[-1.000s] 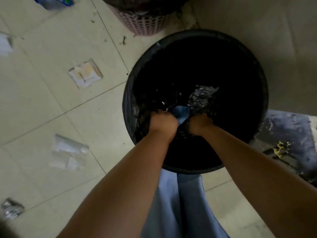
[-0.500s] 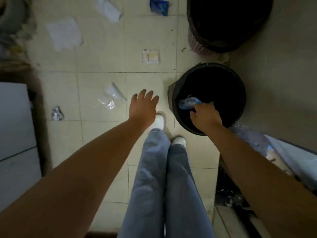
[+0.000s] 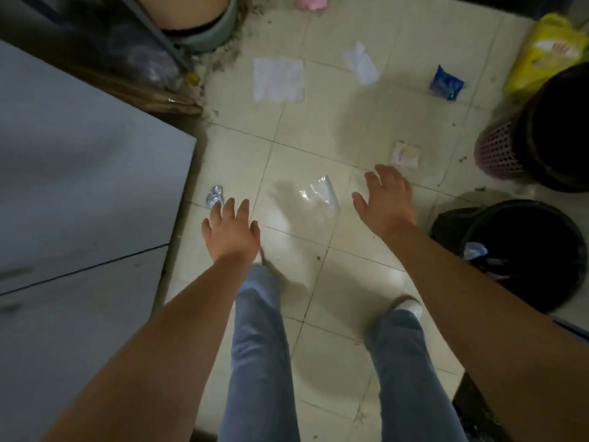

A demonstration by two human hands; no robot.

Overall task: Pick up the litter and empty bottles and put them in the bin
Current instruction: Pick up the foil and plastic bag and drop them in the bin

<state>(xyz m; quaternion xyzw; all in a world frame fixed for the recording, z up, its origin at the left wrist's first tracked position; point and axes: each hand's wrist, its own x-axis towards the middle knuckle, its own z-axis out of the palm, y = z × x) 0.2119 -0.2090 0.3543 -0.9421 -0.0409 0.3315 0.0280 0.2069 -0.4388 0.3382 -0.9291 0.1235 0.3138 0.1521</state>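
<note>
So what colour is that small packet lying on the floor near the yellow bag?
Blue, with some white print; the packet shows in the head view.

Under you: pale tiled floor [image 3: 318,122]. On it, foil scrap [image 3: 214,195] by the left edge, clear bag [image 3: 318,194] mid-floor, white sheet [image 3: 278,78] and paper [image 3: 360,62] farther off, blue wrapper [image 3: 445,83], beige packet [image 3: 405,154], two bins [image 3: 522,250] at right.

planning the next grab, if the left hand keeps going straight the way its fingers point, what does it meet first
Most likely the crumpled foil scrap, just beyond the left hand fingertips on the tiled floor; height above it is unclear.
</note>
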